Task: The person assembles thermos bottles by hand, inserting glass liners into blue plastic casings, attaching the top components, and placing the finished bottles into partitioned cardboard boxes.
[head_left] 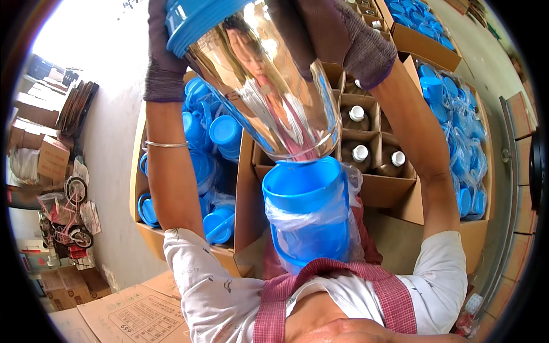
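Note:
Both my hands wear dark knit gloves and hold up a shiny, mirror-like vacuum flask liner [269, 86] with a blue plastic collar [200, 23] at its upper end. My left hand [164, 54] is closed on the collar side; its fingers are partly hidden. Against the liner's right side presses my right hand [343, 40], partly cut off by the top edge. The liner tilts, its lower end just over the mouth of a blue flask shell [306, 188]. This shell stands upright in front of my body, loosely wrapped in clear plastic, its handle hanging down.
An open carton [243, 194] at left holds several blue lidded parts. Ahead, a divided carton [372, 191] holds bottle-shaped items with white caps [359, 152]. More bagged blue parts [457, 137] fill a carton at right. Closed cartons [131, 311] stand at lower left, a small bicycle [71, 214] beyond.

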### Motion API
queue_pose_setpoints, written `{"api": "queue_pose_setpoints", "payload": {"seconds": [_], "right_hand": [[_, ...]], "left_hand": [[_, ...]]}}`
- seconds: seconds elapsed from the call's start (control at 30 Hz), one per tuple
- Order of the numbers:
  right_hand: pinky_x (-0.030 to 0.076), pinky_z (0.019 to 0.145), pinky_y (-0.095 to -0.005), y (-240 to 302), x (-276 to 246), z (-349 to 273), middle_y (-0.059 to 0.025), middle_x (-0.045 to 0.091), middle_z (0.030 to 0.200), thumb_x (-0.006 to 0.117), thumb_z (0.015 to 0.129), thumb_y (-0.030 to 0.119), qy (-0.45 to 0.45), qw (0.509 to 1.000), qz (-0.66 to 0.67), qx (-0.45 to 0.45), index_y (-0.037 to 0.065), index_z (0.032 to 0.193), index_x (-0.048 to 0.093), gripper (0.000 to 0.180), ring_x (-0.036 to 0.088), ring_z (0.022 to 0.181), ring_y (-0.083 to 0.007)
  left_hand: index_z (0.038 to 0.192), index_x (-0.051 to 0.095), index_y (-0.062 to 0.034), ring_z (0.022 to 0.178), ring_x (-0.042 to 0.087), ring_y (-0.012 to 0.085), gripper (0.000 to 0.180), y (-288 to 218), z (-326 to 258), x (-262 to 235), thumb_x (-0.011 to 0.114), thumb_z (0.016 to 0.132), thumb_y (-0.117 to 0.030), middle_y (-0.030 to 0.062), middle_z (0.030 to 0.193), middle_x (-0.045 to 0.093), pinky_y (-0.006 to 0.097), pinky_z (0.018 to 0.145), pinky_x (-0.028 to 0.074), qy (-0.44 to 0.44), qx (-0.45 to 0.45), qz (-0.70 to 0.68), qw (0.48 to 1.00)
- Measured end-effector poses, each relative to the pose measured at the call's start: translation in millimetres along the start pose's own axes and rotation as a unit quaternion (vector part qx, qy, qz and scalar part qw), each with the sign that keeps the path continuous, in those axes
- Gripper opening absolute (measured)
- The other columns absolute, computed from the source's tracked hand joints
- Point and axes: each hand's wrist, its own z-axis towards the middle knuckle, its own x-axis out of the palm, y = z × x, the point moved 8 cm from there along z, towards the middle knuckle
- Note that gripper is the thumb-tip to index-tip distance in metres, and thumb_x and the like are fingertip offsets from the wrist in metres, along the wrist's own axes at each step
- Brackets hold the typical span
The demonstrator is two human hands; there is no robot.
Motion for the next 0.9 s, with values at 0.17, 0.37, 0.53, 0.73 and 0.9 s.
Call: {"api": "queue_pose_setpoints", "payload": {"seconds": [0.17,0.37,0.53,0.73,0.9], "right_hand": [[0.046,0.096,-0.0294,-14,36,-39,-0.0098,0.063,0.12,0.045,0.105,0.028,-0.009,0.998,0.022,0.057,0.001,0.138,0.046,0.043,0.058,0.105,-0.015],[0.04,0.107,-0.0368,-42,21,-154,-0.0152,0.049,0.138,0.05,0.102,0.024,0.043,0.962,-0.263,-0.054,0.004,0.153,0.025,0.06,0.05,0.125,-0.0259],[0.032,0.114,-0.0369,-66,31,-219,-0.0145,0.043,0.145,0.043,0.1,0.055,0.032,0.947,-0.008,0.319,0.003,0.152,0.027,0.075,0.041,0.136,-0.025],[0.036,0.112,-0.0381,-70,36,-267,-0.0207,0.049,0.14,0.048,0.095,0.062,0.124,0.903,-0.087,0.402,0.001,0.145,0.04,0.079,0.047,0.131,-0.0291],[0.044,0.104,-0.0399,-69,16,-208,-0.0273,0.052,0.134,0.059,0.082,0.073,-0.027,0.916,-0.134,0.376,-0.006,0.142,0.039,0.101,0.053,0.125,-0.0346]], "left_hand": [[0.155,0.025,-0.0256,0.138,0.041,0.0293,0.067,5,-67,-115,0.047,0.099,-0.053,0.0118,0.155,0.034,0.048,0.109,0.044,0.028,0.081,0.163,0.983],[0.142,0.041,-0.0014,0.112,0.065,0.0305,0.097,102,-138,-28,0.073,0.076,-0.065,0.0207,0.131,0.057,0.042,0.089,0.059,-0.158,-0.245,0.029,0.956],[0.14,0.045,-0.0028,0.113,0.063,0.0307,0.093,153,-209,11,0.072,0.077,-0.065,0.0183,0.128,0.06,0.045,0.092,0.056,-0.18,-0.365,-0.073,0.91],[0.139,0.046,-0.0025,0.117,0.06,0.0305,0.1,178,-279,27,0.065,0.074,-0.076,0.0179,0.129,0.059,0.044,0.1,0.051,-0.131,-0.4,-0.056,0.906],[0.142,0.042,-0.0029,0.119,0.058,0.0292,0.102,177,-272,35,0.056,0.078,-0.081,0.0171,0.133,0.055,0.042,0.099,0.051,-0.07,-0.424,0.009,0.903]]}}
